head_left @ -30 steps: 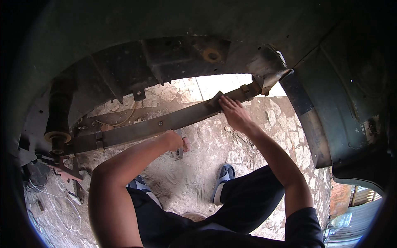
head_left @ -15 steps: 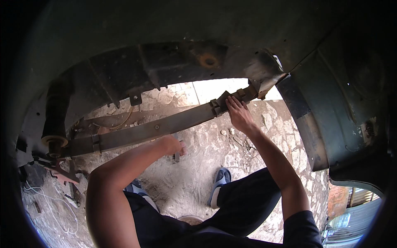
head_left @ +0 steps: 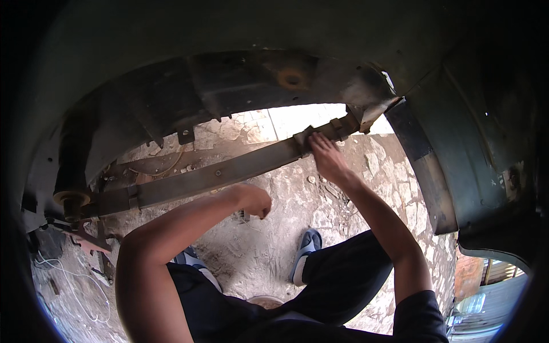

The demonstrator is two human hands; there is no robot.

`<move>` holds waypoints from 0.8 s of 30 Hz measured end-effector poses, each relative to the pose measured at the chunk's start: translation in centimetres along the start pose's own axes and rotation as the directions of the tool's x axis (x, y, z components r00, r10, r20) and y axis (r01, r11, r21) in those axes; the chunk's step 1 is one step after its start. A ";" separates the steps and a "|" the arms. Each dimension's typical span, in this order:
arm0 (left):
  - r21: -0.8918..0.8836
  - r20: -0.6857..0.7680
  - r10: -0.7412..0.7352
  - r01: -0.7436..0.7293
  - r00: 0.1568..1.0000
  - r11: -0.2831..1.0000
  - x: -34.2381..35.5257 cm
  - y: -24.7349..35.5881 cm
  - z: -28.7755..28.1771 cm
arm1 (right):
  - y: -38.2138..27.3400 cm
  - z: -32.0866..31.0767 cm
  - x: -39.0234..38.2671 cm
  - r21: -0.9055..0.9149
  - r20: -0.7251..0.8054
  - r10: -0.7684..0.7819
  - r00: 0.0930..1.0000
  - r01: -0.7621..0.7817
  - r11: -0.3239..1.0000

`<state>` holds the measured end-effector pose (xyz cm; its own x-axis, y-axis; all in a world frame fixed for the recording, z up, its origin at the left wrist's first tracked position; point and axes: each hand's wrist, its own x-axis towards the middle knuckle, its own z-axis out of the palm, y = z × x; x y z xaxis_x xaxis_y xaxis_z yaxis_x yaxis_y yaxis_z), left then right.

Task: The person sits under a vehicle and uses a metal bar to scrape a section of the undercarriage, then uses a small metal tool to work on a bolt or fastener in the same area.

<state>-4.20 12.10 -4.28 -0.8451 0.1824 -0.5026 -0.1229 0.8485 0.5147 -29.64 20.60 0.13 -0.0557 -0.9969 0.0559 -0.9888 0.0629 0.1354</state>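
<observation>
A long leaf spring (head_left: 211, 175) slants across the view from lower left to upper right, with metal clamps round it. My right hand (head_left: 327, 154) rests on its upper right part, fingers stretched out flat beside a clamp (head_left: 303, 142). Just below the middle of the spring, my left hand (head_left: 255, 201) is closed, its fingers curled downward and mostly hidden. A small greyish piece (head_left: 243, 216) shows under the left wrist; what it is, and whether the fingers grip it, cannot be made out.
A dark wheel arch (head_left: 200, 86) curves over the spring, with a green body panel (head_left: 472, 143) at right. A cylindrical part (head_left: 74, 154) stands at the spring's left end. White cord (head_left: 74, 286) lies on the stony ground. My slippered feet (head_left: 306, 248) are below.
My left hand has moved slightly right and up, its fingers turning downward. My right hand stays on the spring, shifted slightly left along it.
</observation>
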 end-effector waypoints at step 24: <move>-0.514 -0.741 0.285 -0.787 0.608 0.342 -6.0 15.4 -10.9 | -2.9 -7.5 -4.3 0.994 0.101 -0.011 0.995 -0.101 0.038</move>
<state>-6.70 18.63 14.19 -0.9343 -0.0153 0.3562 0.3557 -0.1090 0.9282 -25.46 25.10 6.88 -0.0583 -0.9972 -0.0462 -0.1699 0.0555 -0.9839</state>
